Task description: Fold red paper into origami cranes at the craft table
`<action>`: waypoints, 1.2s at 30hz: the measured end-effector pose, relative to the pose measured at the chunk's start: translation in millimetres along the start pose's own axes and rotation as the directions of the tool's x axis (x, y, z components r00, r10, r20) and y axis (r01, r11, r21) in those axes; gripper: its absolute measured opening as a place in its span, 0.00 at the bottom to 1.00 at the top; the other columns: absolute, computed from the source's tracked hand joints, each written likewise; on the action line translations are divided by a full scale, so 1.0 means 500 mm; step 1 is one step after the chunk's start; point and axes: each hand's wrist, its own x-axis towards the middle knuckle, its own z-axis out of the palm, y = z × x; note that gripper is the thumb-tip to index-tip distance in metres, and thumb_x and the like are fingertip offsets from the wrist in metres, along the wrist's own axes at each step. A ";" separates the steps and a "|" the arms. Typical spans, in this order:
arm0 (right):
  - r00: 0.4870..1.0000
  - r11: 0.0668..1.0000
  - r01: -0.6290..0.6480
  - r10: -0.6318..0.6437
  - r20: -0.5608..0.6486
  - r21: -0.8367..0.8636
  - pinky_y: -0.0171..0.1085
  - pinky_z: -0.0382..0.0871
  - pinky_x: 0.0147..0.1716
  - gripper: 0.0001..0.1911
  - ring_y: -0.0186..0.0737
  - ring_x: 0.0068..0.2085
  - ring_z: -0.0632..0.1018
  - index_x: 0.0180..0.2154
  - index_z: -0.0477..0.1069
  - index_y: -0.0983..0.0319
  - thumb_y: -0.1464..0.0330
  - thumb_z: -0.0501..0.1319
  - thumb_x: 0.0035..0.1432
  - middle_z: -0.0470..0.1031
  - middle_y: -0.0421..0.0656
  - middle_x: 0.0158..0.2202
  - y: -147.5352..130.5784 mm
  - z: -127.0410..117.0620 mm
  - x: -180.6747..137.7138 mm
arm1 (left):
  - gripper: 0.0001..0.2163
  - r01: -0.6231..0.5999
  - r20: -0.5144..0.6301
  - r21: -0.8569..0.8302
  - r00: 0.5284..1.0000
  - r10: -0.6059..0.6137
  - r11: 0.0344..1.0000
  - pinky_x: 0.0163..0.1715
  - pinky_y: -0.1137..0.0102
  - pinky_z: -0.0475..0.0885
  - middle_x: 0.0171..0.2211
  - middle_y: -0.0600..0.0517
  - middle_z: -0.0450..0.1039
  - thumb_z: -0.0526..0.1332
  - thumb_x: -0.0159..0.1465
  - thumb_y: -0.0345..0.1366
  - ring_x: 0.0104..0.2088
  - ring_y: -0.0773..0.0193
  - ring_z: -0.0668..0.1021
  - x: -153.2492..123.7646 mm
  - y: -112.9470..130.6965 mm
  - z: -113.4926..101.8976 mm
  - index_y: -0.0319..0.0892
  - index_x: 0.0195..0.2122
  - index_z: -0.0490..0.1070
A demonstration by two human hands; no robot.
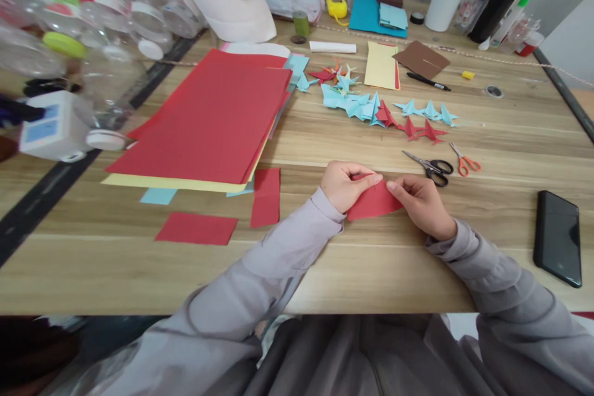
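Between my two hands is a small piece of red paper (374, 203), held just above the wooden table near its front. My left hand (347, 187) pinches its upper left edge, thumb on top. On the other side my right hand (420, 203) pinches the upper right edge between thumb and fingers. Black-handled scissors (436, 169) lie just beyond my right hand, with small orange-handled scissors (464, 161) beside them. To the left of my left hand two red paper rectangles (197, 228) lie flat on the table.
A stack of red and yellow sheets (199, 124) covers the left middle. Folded blue and red paper cranes (362, 105) lie farther back. A phone (558, 238) rests at the right. Plastic bottles (111, 68) crowd the left; a pen (427, 81) and brown paper (421, 60) lie behind.
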 end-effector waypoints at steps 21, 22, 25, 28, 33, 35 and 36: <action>1.000 0.996 -0.030 0.030 -0.002 0.086 0.32 0.58 0.21 0.26 0.29 0.22 0.62 0.23 0.67 0.61 0.46 0.68 0.44 0.65 0.36 0.19 -0.006 -0.006 0.003 | 0.15 0.013 0.000 -0.054 1.000 -0.013 0.998 0.34 0.67 0.73 0.25 0.48 0.79 0.74 0.42 0.46 0.30 0.61 0.78 -0.001 0.001 0.000 0.39 0.23 0.79; 0.999 0.996 -0.040 0.039 0.017 0.076 0.32 0.56 0.21 0.26 0.29 0.22 0.62 0.22 0.67 0.62 0.46 0.68 0.44 0.64 0.36 0.19 -0.006 -0.006 0.002 | 0.14 0.004 0.034 -0.044 0.999 -0.003 0.999 0.33 0.68 0.72 0.25 0.49 0.79 0.73 0.44 0.46 0.29 0.62 0.78 -0.003 0.002 0.003 0.39 0.22 0.79; 0.998 0.995 -0.064 0.062 0.022 0.080 0.32 0.53 0.20 0.25 0.28 0.22 0.60 0.23 0.67 0.62 0.46 0.66 0.47 0.63 0.35 0.19 -0.003 -0.007 0.002 | 0.12 -0.001 0.142 -0.033 0.990 0.006 0.999 0.26 0.71 0.68 0.20 0.52 0.75 0.71 0.47 0.44 0.23 0.66 0.73 -0.006 0.002 0.005 0.39 0.23 0.79; 0.998 0.993 -0.069 0.067 0.018 0.091 0.32 0.53 0.20 0.25 0.28 0.21 0.59 0.23 0.67 0.62 0.46 0.66 0.47 0.62 0.35 0.18 -0.003 -0.009 0.003 | 0.12 0.016 0.194 -0.039 0.981 -0.009 0.999 0.22 0.73 0.64 0.18 0.54 0.72 0.71 0.47 0.42 0.20 0.69 0.70 -0.006 0.000 -0.001 0.37 0.23 0.79; 0.995 0.993 -0.081 0.076 0.058 0.090 0.31 0.56 0.20 0.26 0.28 0.21 0.63 0.22 0.68 0.62 0.46 0.68 0.44 0.67 0.36 0.19 -0.009 -0.009 0.002 | 0.09 0.026 0.187 -0.063 0.982 -0.013 0.998 0.29 0.70 0.71 0.26 0.50 0.79 0.71 0.47 0.37 0.27 0.64 0.77 -0.005 -0.002 -0.006 0.37 0.27 0.80; 0.995 0.994 -0.077 0.071 0.075 0.080 0.31 0.57 0.19 0.25 0.28 0.20 0.65 0.22 0.68 0.62 0.47 0.68 0.45 0.68 0.37 0.18 -0.010 -0.009 0.000 | 0.08 0.021 0.166 -0.072 0.986 -0.009 0.997 0.33 0.69 0.73 0.28 0.49 0.80 0.71 0.46 0.35 0.29 0.62 0.78 -0.004 -0.001 -0.005 0.38 0.27 0.80; 0.994 0.994 -0.075 0.069 0.082 0.079 0.31 0.58 0.19 0.25 0.29 0.20 0.66 0.22 0.68 0.63 0.47 0.68 0.46 0.69 0.37 0.17 -0.009 -0.009 -0.001 | 0.08 0.024 0.156 -0.073 0.988 -0.012 0.997 0.34 0.69 0.74 0.28 0.49 0.80 0.71 0.46 0.34 0.29 0.62 0.79 -0.004 0.000 -0.004 0.38 0.27 0.80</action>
